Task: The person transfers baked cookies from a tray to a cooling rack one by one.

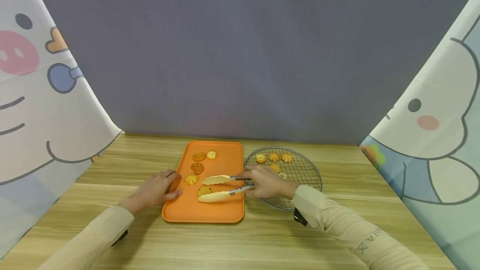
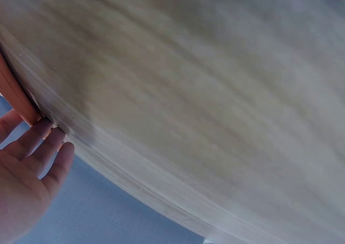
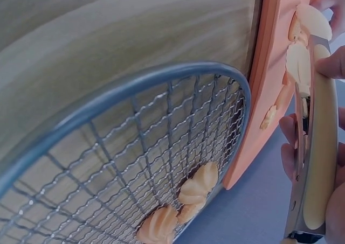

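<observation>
My right hand [image 1: 267,181] grips a pair of tongs [image 3: 322,141] with cream tips and metal arms. The tong tips stand apart low over the orange tray [image 1: 225,213], with a round cookie [image 1: 204,191] with dark specks partly hidden by the near tip. At the tray's left rim rests my left hand [image 1: 159,188], thumb and fingers spread along the edge. Left of the tongs are a yellow flower-shaped cookie [image 1: 191,179] and a brown cookie [image 1: 197,168]. Farther back lie another brown cookie [image 1: 199,156] and a pale flower-shaped cookie [image 1: 211,154].
A round wire rack [image 1: 303,176] sits right of the tray, partly under my right hand. Several piped cookies [image 1: 287,157] and a small pale ring [image 1: 282,176] are on it. A grey cloth panel [image 1: 240,53] rises behind the wooden table [image 1: 187,245], with printed panels at both sides.
</observation>
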Action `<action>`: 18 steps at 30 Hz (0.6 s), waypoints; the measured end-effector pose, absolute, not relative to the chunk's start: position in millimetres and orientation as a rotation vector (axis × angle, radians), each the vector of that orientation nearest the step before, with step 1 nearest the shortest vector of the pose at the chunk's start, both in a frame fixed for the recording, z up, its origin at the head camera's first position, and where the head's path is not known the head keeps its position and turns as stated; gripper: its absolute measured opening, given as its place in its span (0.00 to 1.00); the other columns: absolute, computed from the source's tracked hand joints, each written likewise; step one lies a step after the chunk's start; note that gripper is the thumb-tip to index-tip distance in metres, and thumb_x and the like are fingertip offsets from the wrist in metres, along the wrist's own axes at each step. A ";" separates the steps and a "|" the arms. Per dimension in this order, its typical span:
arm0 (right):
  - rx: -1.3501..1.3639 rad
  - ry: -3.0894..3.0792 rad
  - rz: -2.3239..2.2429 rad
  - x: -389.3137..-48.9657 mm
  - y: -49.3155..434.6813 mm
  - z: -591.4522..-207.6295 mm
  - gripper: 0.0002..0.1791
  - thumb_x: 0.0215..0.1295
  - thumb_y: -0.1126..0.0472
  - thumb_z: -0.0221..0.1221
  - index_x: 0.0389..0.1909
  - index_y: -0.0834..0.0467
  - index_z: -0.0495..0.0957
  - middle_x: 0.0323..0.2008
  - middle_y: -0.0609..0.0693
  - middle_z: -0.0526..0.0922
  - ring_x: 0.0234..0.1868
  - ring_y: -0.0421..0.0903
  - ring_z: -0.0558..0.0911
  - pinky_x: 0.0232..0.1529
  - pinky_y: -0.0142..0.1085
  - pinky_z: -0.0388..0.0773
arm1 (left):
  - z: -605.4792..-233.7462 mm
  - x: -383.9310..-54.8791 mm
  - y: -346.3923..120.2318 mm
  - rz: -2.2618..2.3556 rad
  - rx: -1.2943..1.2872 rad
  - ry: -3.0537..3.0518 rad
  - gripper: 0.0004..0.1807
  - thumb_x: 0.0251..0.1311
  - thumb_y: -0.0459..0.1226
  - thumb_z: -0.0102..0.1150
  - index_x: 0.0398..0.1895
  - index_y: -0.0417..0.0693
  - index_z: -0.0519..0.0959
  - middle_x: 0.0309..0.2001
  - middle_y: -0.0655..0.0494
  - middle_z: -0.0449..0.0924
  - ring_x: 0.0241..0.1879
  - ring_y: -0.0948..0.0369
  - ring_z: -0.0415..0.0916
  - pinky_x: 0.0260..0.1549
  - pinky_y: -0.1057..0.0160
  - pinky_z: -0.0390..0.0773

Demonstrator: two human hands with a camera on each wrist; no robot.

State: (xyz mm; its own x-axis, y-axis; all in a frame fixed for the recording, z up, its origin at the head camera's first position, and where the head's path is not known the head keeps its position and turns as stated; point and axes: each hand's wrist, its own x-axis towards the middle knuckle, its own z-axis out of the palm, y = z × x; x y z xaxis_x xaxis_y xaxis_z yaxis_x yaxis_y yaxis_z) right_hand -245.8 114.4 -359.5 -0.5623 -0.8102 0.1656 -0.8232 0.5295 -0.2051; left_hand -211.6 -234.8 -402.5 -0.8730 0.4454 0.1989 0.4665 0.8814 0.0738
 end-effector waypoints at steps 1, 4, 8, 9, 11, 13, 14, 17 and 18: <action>1.448 -2.703 0.403 -246.3 114.2 -359.7 0.25 0.50 0.56 0.64 0.52 0.55 0.77 0.37 0.49 0.79 0.23 0.35 0.65 0.19 0.25 0.60 | -402.4 -211.6 -235.1 -0.179 -0.703 -2.876 0.27 0.55 0.50 0.59 0.50 0.39 0.74 0.51 0.40 0.74 0.49 0.42 0.74 0.46 0.42 0.73; 1.457 -2.700 0.412 -247.2 113.8 -360.4 0.24 0.50 0.57 0.64 0.52 0.55 0.78 0.37 0.49 0.79 0.22 0.35 0.65 0.19 0.25 0.60 | -402.4 -211.8 -235.8 -0.183 -0.701 -2.879 0.27 0.55 0.50 0.59 0.50 0.39 0.74 0.51 0.40 0.74 0.49 0.42 0.74 0.46 0.41 0.73; 1.453 -2.708 0.421 -247.0 113.3 -360.4 0.23 0.51 0.57 0.63 0.51 0.56 0.78 0.38 0.49 0.79 0.21 0.34 0.64 0.19 0.25 0.61 | -402.8 -211.5 -236.0 -0.183 -0.693 -2.885 0.27 0.55 0.50 0.58 0.51 0.39 0.74 0.51 0.39 0.74 0.49 0.42 0.73 0.46 0.41 0.72; 1.449 -2.711 0.421 -246.7 113.3 -360.4 0.23 0.51 0.57 0.63 0.51 0.56 0.78 0.38 0.49 0.79 0.21 0.34 0.64 0.19 0.25 0.61 | -402.8 -211.4 -235.9 -0.184 -0.693 -2.885 0.27 0.55 0.50 0.58 0.51 0.39 0.74 0.51 0.40 0.74 0.49 0.42 0.73 0.46 0.41 0.72; 1.440 -2.716 0.416 -246.2 113.2 -360.2 0.23 0.51 0.57 0.63 0.51 0.55 0.78 0.38 0.49 0.79 0.21 0.34 0.64 0.19 0.25 0.62 | -402.8 -211.2 -235.9 -0.181 -0.692 -2.886 0.27 0.55 0.51 0.58 0.51 0.39 0.74 0.51 0.40 0.74 0.49 0.42 0.73 0.46 0.41 0.72; 1.430 -2.717 0.411 -246.0 113.2 -360.4 0.23 0.51 0.57 0.64 0.51 0.55 0.78 0.40 0.49 0.79 0.21 0.34 0.65 0.19 0.25 0.63 | -402.6 -211.1 -235.8 -0.179 -0.692 -2.886 0.27 0.55 0.51 0.58 0.51 0.39 0.74 0.51 0.40 0.74 0.49 0.42 0.74 0.46 0.41 0.72; 1.426 -2.716 0.410 -245.9 113.2 -360.5 0.23 0.51 0.57 0.64 0.51 0.55 0.78 0.40 0.49 0.79 0.21 0.34 0.66 0.20 0.25 0.63 | -402.5 -211.1 -235.7 -0.179 -0.692 -2.886 0.27 0.55 0.51 0.58 0.51 0.39 0.74 0.51 0.40 0.74 0.49 0.42 0.74 0.46 0.41 0.72; 1.422 -2.709 0.400 -245.4 113.1 -360.3 0.24 0.50 0.57 0.64 0.51 0.55 0.78 0.39 0.48 0.79 0.22 0.34 0.66 0.20 0.25 0.63 | -401.8 -211.0 -235.8 -0.179 -0.694 -2.888 0.27 0.55 0.50 0.58 0.51 0.39 0.74 0.51 0.40 0.74 0.49 0.42 0.74 0.46 0.41 0.72; 1.423 -2.706 0.397 -245.2 112.9 -360.3 0.24 0.50 0.57 0.64 0.51 0.54 0.78 0.38 0.48 0.79 0.22 0.34 0.66 0.20 0.25 0.63 | -401.5 -210.9 -235.9 -0.181 -0.696 -2.888 0.27 0.55 0.50 0.58 0.51 0.39 0.74 0.51 0.40 0.74 0.49 0.42 0.74 0.46 0.41 0.72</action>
